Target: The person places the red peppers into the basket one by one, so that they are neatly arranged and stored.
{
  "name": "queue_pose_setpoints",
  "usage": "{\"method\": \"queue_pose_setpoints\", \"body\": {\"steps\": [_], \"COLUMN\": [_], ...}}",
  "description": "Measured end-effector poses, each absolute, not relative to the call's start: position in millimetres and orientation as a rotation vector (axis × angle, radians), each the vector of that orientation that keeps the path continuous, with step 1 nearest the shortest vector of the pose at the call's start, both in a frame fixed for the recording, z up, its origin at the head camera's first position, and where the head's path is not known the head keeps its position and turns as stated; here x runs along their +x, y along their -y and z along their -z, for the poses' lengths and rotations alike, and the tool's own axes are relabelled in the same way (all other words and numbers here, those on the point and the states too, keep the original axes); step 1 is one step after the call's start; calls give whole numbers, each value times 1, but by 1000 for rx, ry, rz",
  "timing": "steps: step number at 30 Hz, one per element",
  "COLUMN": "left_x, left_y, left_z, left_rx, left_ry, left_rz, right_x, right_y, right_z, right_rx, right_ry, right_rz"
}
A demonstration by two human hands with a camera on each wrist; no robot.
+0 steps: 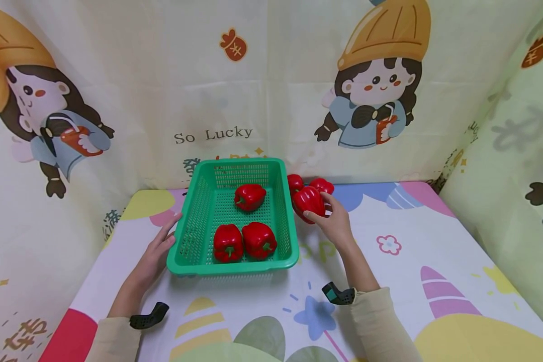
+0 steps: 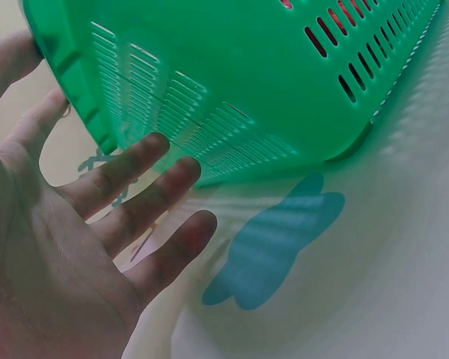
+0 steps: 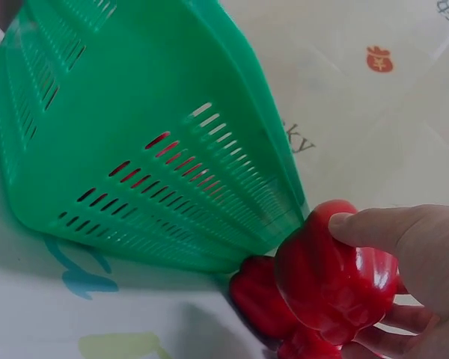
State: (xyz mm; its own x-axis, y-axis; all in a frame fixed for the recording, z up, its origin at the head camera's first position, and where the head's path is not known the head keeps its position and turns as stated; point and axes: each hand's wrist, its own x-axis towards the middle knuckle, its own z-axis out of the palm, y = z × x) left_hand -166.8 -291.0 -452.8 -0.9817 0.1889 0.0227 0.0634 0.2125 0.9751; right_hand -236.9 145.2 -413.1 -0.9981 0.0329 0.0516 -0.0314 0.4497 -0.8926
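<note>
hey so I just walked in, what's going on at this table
A person's right hand holds a red pepper just right of a green basket. Two more red peppers are close by it, outside the basket. Three others lie inside. The left hand, fingers extended, is at the basket's left side.

one green basket (image 1: 233, 268) is standing on one patterned table (image 1: 412, 236). six red peppers (image 1: 250, 197) are showing: three are lying inside, three are appearing outside, the right hand (image 1: 336, 221) gripping one of these. two hands are showing, the left hand (image 1: 156, 251) making the second. two beige sleeves (image 1: 382, 324) and two black wrist devices (image 1: 149, 317) are showing too.
</note>
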Motion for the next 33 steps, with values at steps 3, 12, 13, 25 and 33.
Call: {"method": "queue_pose_setpoints", "body": {"steps": [3, 12, 13, 25, 33], "left_x": [-167, -166, -166, -166, -168], "left_y": [290, 289, 289, 289, 290], "left_z": [453, 452, 452, 452, 455], "left_rx": [252, 265, 265, 258, 249], "left_ry": [-2365, -2366, -2366, -2368, -2368], "left_rz": [-1895, -1901, -1902, -1894, -1893], "right_x": [-236, -235, -235, -231, -230], "right_y": [-145, -144, -144, -143, -143], "right_z": [411, 408, 408, 402, 398], "right_rx": [9, 50, 52, 66, 72], "right_ry": [2616, 2590, 2590, 2579, 2566], "right_rz": [-1606, -1597, -1598, -1590, -1587]}}
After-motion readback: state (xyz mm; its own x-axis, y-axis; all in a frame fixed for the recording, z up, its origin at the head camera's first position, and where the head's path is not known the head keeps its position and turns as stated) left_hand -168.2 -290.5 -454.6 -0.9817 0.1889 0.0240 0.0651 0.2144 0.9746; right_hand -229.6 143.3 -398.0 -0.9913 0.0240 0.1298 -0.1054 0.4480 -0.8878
